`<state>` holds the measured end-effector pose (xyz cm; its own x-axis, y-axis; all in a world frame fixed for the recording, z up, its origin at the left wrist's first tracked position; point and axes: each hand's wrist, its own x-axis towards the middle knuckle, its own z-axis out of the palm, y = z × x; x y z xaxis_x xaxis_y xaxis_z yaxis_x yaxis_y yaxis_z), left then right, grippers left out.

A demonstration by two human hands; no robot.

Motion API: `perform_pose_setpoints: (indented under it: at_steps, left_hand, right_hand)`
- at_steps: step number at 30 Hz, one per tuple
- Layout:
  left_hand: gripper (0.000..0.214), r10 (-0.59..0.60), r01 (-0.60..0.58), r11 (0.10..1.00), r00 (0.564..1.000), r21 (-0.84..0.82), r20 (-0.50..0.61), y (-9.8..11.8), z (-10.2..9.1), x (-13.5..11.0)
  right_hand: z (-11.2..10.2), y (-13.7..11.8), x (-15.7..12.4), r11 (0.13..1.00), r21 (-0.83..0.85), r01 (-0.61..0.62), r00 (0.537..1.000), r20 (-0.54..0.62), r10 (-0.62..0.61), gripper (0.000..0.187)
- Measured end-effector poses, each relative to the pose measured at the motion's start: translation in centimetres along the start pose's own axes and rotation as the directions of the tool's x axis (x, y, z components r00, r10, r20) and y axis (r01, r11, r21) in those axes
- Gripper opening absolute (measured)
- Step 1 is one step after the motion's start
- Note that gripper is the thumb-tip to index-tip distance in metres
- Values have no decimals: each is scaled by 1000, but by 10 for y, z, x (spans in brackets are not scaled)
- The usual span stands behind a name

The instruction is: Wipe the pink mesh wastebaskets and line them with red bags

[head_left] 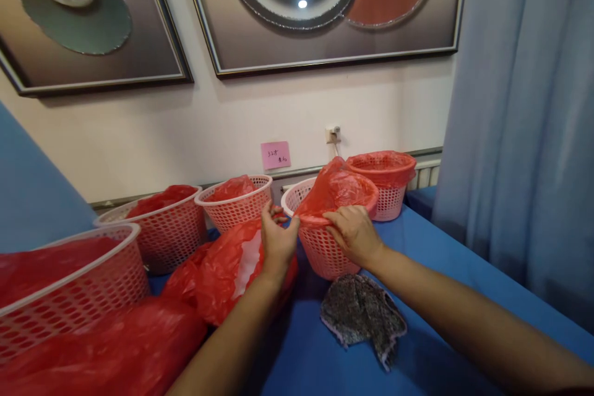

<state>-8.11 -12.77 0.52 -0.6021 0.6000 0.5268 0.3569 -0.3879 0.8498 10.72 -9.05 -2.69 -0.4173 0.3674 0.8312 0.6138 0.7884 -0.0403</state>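
A red plastic bag (pixel 341 189) lines a pink perforated basket (pixel 327 253) in front of me, its edge folded over part of the rim. On the near side of that rim, my right hand (pixel 355 234) is closed on the bag's edge. My left hand (pixel 279 238) pinches the bag at the left part of the rim, thumb against it and fingers curled. The rim's far left stretch shows bare and pale. Just below the basket, a crumpled dark grey cloth (pixel 362 312) lies on the blue surface (pixel 310 346).
Behind to the right stands another basket (pixel 390 198) with a red bag over its rim. Several lined baskets (pixel 171 232) line the left side. A bulging red bag (pixel 223 275) lies beside my left forearm. A blue curtain (pixel 520 105) hangs at right; a pink note (pixel 275 155) is on the wall.
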Motion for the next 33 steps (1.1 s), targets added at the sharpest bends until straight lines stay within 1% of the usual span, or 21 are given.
perform_pose_setpoints:
  at_steps: [1,3,4,5,7,9,11,14,16,18,21,23,26,28,30,32,33]
  left_hand:
    - [69,56,-59,996,998,73,42,2,0,3]
    - [70,109,-136,974,982,179,152,7,2,7]
    - [67,110,-150,968,975,199,194,9,2,9]
    - [63,95,-135,974,972,180,215,10,3,12]
    - [52,35,-46,997,981,54,191,9,3,17]
    - [42,-54,66,994,990,-92,128,4,1,20]
    - [31,-138,152,975,986,-164,93,-4,-3,20]
    - [19,-226,251,944,965,-212,135,-16,-9,11]
    - [19,-256,294,925,951,-241,176,-21,-12,3]
    - [21,-267,312,913,944,-262,193,-23,-14,-2]
    - [23,-273,320,904,943,-283,192,-23,-16,-3]
    - [23,-277,323,900,942,-291,189,-24,-17,1]
    - [26,-289,335,894,939,-297,186,-28,-19,7]
    - [30,-301,345,890,936,-298,185,-31,-19,9]
    - [32,-312,357,887,931,-294,189,-34,-19,10]
    - [33,-319,367,886,926,-283,201,-37,-18,10]
    - [33,-320,369,887,924,-276,209,-38,-16,10]
  right_hand:
    - [-1,0,-1,1000,-6,0,1000,3,0,18]
    - [-4,-1,-1,1000,5,-4,1000,26,4,24]
    - [-7,-2,-1,1000,22,-7,999,38,6,30]
    - [-9,-2,-1,999,45,-11,999,49,9,37]
    - [-13,-2,0,994,101,-31,998,61,25,45]
    - [-16,0,1,986,150,-69,996,72,59,39]
    - [-19,3,1,975,193,-109,992,84,94,33]
    - [-21,6,0,958,253,-135,991,28,132,28]
    - [-21,7,-3,959,267,-90,994,-39,104,32]
    - [-18,8,-7,972,233,-6,995,-100,30,33]
    - [-12,12,-13,984,147,100,977,-203,-69,27]
    - [-9,17,-15,984,116,135,957,-272,-99,26]
    - [-9,25,-19,989,46,140,940,-320,-118,16]
    - [-10,26,-25,992,-30,125,947,-295,-128,11]
    - [-13,23,-32,987,-91,129,962,-229,-147,10]
    - [-18,16,-37,984,-108,144,974,-161,-160,6]
    - [-22,10,-37,984,-99,147,975,-151,-161,8]
